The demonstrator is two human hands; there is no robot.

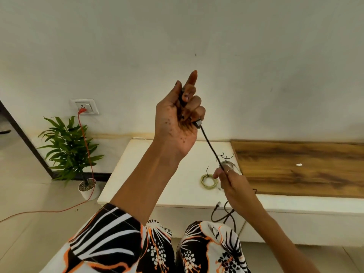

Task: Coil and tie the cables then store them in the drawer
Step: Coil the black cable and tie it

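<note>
The black cable [210, 146] is stretching taut between the raised left hand [180, 117], gripping its plug end in curled fingers, and the lower right hand [231, 183], pinching it above the white cabinet top [177, 170]. Coiling will likely go best by feeding even loops into the left hand while sliding the right along. Open air is surrounding both hands, though the tail is dangling past the cabinet edge beside the coiled pale green cable [209, 180].

A home room: a low white table [149, 174] with a brown wooden top panel [295, 166], a green potted plant [69, 150] at nine o'clock, a white wall socket [85, 106], pale tiled floor [29, 194].
</note>
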